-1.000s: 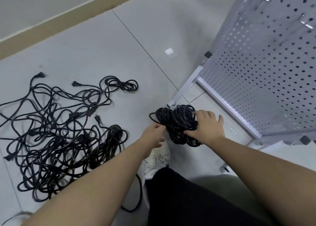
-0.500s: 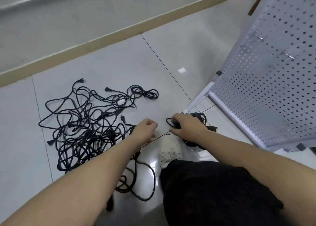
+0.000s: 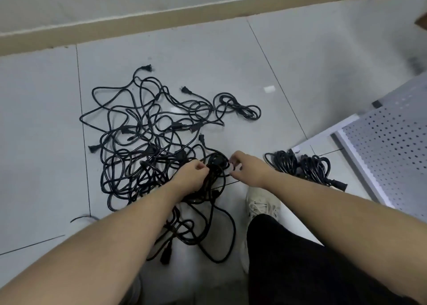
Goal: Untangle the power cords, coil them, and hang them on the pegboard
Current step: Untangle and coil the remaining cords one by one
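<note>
The tangled power cords (image 3: 147, 147) sprawl across the grey tiled floor (image 3: 41, 131), filling the middle from 9 to 12 o'clock. At the pile's 4 o'clock edge the left hand (image 3: 190, 177) pinches a cord, fingers curled round it. Just beside it, the right hand (image 3: 248, 168) has its grip clenched on a small white piece at the cord; what it is cannot be told. A coiled cord bundle (image 3: 302, 166) lies at 3 o'clock, touching the foot of the white pegboard (image 3: 390, 152). A smaller loose coil (image 3: 238, 107) sits at 1 o'clock. Bare tile lies open toward the beige baseboard (image 3: 208, 9) at 12. A white sneaker (image 3: 262, 204) stands below the right wrist.
</note>
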### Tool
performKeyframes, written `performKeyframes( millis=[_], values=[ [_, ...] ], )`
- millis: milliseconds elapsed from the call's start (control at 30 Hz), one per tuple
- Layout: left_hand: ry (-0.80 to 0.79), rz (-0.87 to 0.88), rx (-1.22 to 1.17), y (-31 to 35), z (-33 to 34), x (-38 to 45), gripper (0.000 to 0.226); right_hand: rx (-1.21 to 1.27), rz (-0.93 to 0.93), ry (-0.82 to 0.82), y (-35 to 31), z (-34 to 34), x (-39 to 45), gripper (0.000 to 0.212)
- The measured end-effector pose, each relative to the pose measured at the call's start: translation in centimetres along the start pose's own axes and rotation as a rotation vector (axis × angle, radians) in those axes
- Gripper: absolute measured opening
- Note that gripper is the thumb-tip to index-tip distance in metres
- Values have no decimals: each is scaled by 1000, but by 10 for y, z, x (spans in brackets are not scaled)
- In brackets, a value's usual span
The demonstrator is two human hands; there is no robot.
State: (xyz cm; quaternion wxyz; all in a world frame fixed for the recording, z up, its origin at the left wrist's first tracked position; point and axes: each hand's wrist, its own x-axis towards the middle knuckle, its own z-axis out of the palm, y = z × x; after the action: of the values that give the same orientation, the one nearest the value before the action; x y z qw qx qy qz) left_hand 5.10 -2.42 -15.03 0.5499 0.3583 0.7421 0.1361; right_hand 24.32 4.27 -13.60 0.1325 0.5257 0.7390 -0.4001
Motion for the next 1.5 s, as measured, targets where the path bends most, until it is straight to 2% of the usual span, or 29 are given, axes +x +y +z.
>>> performKeyframes(
  millis=[100,200,233,300,333,367,433,533,600,700,833,967,1067,1133,1200,1267,1400,1500],
  values=[
    [-7,3,41,-19,2,19,11,83,115,3,-3,18,29,40],
    [-21,26,77,-27,6,33,11,222,193,59,-7,29,52,61],
    [-24,30,78,-28,7,37,10,208,187,52,-6,30,58,57],
    [-21,39,74,-28,7,42,14,98,138,-21,-4,31,65,22],
    [-21,49,78,-27,5,42,22,64,104,-22,-4,30,65,14],
    [-20,69,90,-25,3,40,32,54,76,-1,-5,27,61,18],
    [55,175,182,-21,-4,29,47,90,13,71,-8,17,50,25],
    [337,535,474,-7,-20,6,52,147,-101,74,-27,-9,22,24],
    [354,727,620,13,-34,-15,54,187,-186,75,-49,-33,-2,18],
    [316,841,725,49,-56,-55,51,167,-306,115,-80,-67,-43,16],
    [227,812,577,79,-90,-123,33,115,-418,114,-117,-97,-95,23],
    [259,818,575,83,-114,-191,25,60,-373,-48,-144,-124,-143,44],
    [336,868,561,78,-130,-235,22,84,-341,-169,-153,-128,-167,37],
    [408,873,503,74,-141,-256,21,208,-337,-221,-158,-127,-180,33],
    [459,838,475,63,-153,-275,22,256,-335,-255,-166,-128,-195,35],
    [481,779,505,49,-163,-291,23,196,-319,-284,-174,-128,-209,36],
    [516,749,540,37,-174,-320,30,129,-314,-271,-189,-114,-226,37],
    [504,708,344,29,-186,-334,36,243,-388,-134,-205,-97,-232,43]
  ],
)
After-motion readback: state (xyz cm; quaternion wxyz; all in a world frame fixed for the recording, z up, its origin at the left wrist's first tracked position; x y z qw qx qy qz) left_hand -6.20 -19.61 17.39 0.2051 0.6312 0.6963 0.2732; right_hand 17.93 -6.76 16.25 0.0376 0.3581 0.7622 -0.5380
